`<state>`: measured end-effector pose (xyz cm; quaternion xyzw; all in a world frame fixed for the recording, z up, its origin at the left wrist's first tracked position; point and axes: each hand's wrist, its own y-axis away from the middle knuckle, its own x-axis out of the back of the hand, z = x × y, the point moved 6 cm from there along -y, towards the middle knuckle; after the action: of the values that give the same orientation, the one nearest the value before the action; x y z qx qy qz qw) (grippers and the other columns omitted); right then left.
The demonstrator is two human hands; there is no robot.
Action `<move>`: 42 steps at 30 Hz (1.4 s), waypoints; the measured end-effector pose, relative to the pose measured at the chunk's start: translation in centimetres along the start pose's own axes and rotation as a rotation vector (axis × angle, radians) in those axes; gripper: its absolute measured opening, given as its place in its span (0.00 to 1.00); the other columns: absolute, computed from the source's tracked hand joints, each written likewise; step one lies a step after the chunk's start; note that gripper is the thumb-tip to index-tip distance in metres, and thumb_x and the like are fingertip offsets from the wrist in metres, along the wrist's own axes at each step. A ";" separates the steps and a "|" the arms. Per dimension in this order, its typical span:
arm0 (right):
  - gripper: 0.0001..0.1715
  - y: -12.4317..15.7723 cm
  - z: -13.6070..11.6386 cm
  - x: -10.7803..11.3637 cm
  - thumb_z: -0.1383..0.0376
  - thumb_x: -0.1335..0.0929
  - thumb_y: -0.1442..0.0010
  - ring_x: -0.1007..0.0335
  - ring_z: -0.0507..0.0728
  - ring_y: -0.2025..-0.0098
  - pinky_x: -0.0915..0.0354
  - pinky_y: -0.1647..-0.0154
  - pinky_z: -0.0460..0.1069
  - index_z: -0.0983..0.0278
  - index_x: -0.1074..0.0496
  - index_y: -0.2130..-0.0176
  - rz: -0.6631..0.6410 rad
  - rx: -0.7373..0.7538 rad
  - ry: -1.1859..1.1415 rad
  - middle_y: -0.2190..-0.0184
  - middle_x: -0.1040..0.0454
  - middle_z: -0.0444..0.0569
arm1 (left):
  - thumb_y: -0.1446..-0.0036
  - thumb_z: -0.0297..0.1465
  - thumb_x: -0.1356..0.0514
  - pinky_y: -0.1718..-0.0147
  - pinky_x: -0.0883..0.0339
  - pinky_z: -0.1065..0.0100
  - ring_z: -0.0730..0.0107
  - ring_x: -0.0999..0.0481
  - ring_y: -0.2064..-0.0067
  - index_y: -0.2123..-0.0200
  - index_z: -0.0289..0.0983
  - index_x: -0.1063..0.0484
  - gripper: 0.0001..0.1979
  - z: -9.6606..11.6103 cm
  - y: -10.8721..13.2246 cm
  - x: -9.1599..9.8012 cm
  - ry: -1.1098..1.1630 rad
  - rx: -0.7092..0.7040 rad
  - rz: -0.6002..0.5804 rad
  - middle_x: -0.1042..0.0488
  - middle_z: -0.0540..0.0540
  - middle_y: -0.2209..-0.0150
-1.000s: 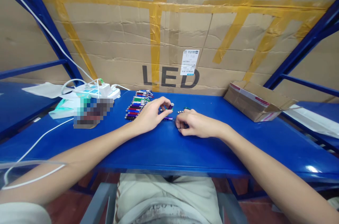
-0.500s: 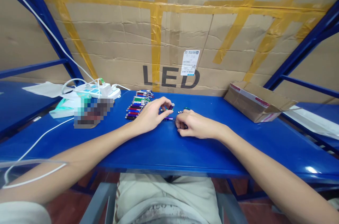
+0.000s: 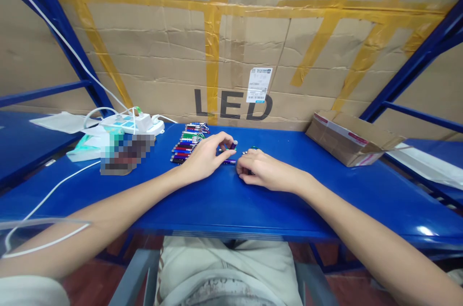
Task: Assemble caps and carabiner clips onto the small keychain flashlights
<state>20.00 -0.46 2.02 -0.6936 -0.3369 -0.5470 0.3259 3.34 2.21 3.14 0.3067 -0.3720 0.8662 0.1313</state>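
My left hand pinches a short dark purple metal tube between thumb and fingers, its round silvery end facing up. My right hand rests on the table just to the right, fingers curled in; a dark bit shows under them, too hidden to name. A few small silvery pieces lie by its knuckles, with a green item partly behind it. Between the hands, part of a purple tube lies on the table. Left of my left hand is a row of coloured metal penlights with clips, partly covered by the hand.
The blue table backs onto a large taped cardboard sheet. An open cardboard box stands at the back right. A white power strip, a green-and-white packet and a white cable occupy the left side.
My right hand has shifted slightly left, closer to my left hand. My left hand keeps its pinch on the purple tube in nearly the same place.
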 end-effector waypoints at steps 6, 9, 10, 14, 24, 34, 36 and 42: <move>0.12 0.2 0.2 0.0 0.65 0.36 0.22 0.32 0.63 0.53 0.40 0.48 0.57 0.61 0.25 0.56 -0.011 0.069 -0.086 0.57 0.20 0.52 | 0.29 0.34 0.35 0.53 0.29 0.63 0.65 0.21 0.57 0.51 0.41 0.27 0.07 0.0 0.0 0.0 0.002 -0.005 0.001 0.20 0.49 0.55; 0.13 0.1 0.4 0.1 0.64 0.37 0.21 0.32 0.63 0.51 0.41 0.47 0.58 0.60 0.23 0.55 -0.016 0.060 -0.117 0.56 0.19 0.52 | 0.30 0.34 0.35 0.53 0.29 0.63 0.66 0.21 0.57 0.51 0.40 0.27 0.07 0.0 0.0 0.1 -0.002 -0.015 0.004 0.20 0.49 0.55; 0.12 0.1 0.5 0.2 0.64 0.36 0.21 0.32 0.64 0.51 0.41 0.46 0.58 0.60 0.23 0.54 -0.013 0.048 -0.127 0.55 0.18 0.52 | 0.29 0.34 0.35 0.53 0.28 0.63 0.65 0.21 0.57 0.51 0.40 0.27 0.07 0.0 0.0 0.1 -0.003 -0.017 0.005 0.20 0.49 0.55; 0.10 0.2 1.0 0.7 0.59 0.32 0.23 0.30 0.64 0.49 0.42 0.46 0.58 0.60 0.22 0.55 0.000 0.001 -0.148 0.53 0.18 0.51 | 0.29 0.35 0.35 0.53 0.28 0.62 0.64 0.21 0.57 0.52 0.40 0.27 0.08 -0.1 0.0 0.1 -0.010 -0.016 0.005 0.20 0.48 0.55; 0.08 0.1 0.9 0.3 0.59 0.29 0.25 0.28 0.64 0.49 0.46 0.45 0.58 0.61 0.22 0.54 -0.020 0.035 -0.107 0.55 0.17 0.50 | 0.30 0.36 0.35 0.52 0.28 0.61 0.63 0.20 0.56 0.51 0.40 0.26 0.08 -0.2 0.0 0.1 -0.013 -0.004 -0.001 0.19 0.47 0.55; 0.07 0.1 0.4 0.3 0.64 0.29 0.27 0.29 0.63 0.52 0.44 0.46 0.58 0.62 0.25 0.60 -0.024 -0.009 -0.054 0.60 0.19 0.50 | 0.30 0.37 0.35 0.52 0.27 0.60 0.61 0.19 0.56 0.50 0.41 0.26 0.09 -0.3 0.0 0.0 -0.024 0.019 -0.014 0.18 0.47 0.55; 0.06 0.1 0.5 0.5 0.64 0.29 0.28 0.29 0.62 0.54 0.43 0.46 0.57 0.62 0.25 0.61 0.002 -0.014 -0.044 0.61 0.19 0.50 | 0.30 0.37 0.35 0.52 0.27 0.59 0.61 0.19 0.56 0.50 0.41 0.26 0.09 -0.3 0.0 -0.1 -0.021 0.020 -0.021 0.18 0.47 0.55; 0.03 0.9 2.3 2.8 0.67 0.31 0.32 0.28 0.56 0.65 0.37 0.59 0.50 0.62 0.25 0.58 0.207 -0.119 -0.171 0.66 0.20 0.46 | 0.30 0.38 0.35 0.52 0.27 0.61 0.62 0.19 0.57 0.50 0.41 0.25 0.10 -0.4 0.1 -0.4 -0.002 0.011 -0.040 0.18 0.48 0.55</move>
<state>22.46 1.28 4.24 -0.7868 -0.2569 -0.4686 0.3090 3.40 2.46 2.61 0.3158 -0.3612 0.8650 0.1467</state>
